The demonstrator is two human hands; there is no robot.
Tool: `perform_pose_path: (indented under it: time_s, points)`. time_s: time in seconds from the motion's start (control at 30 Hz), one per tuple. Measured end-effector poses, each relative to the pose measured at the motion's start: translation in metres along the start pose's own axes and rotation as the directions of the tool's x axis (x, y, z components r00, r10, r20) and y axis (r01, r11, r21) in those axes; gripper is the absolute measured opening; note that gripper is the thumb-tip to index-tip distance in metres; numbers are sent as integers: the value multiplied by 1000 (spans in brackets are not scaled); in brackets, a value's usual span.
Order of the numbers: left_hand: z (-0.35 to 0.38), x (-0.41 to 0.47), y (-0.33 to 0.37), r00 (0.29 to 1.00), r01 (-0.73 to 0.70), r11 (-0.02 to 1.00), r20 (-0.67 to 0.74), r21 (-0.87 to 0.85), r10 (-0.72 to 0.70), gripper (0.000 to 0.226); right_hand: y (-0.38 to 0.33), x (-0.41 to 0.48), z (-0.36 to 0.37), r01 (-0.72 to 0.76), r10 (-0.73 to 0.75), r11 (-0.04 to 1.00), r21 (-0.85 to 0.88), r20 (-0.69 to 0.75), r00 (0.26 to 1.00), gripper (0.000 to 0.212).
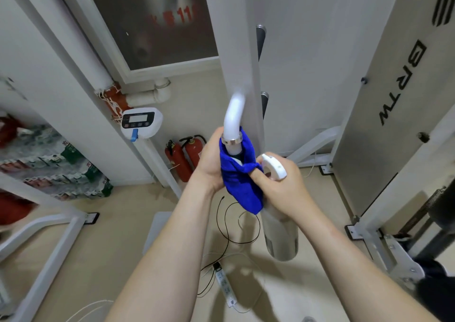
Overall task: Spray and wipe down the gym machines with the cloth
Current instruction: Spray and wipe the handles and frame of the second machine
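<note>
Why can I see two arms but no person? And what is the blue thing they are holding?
The camera sits on the person's head and looks down, so you see only their two arms, as if they were your own. There is just this one picture. The left hand wraps a blue cloth round the end of a white bent bar, which is part of a gym machine. The right hand holds a spray bottle with a white trigger, and its fingers also pinch a corner of the cloth. Down on the floor lie a power strip and thin cables. Two red fire extinguishers stand by the wall.
</note>
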State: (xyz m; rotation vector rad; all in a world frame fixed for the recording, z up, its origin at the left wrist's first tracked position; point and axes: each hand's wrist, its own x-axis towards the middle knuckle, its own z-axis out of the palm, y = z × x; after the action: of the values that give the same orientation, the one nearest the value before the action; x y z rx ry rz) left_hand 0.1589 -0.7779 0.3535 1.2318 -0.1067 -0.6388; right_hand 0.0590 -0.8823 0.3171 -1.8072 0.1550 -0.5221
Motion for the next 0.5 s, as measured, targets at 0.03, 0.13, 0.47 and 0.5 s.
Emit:
perform_pose_path:
  time_s: [0.03,0.13,0.47,0.5]
  points:
    - [-3,3,-11,999,43,995,22,-87,-42,31,9,-3,2,-44,44,999,-18,9,999,24]
    - [-9,9,-46,989,115,972,-72,-203,-132,43,42,-14,6,-183,190,976,-120,47,981,27]
    - [0,-29,-62,955,-37,968,-294,-247,-39,40,10,-6,4,-53,41,980,-194,-65,997,23]
    - [1,-36,-54,967,-117,946,-253,-303,39,37,-1,-2,6,-18,2,983,-180,-88,996,22]
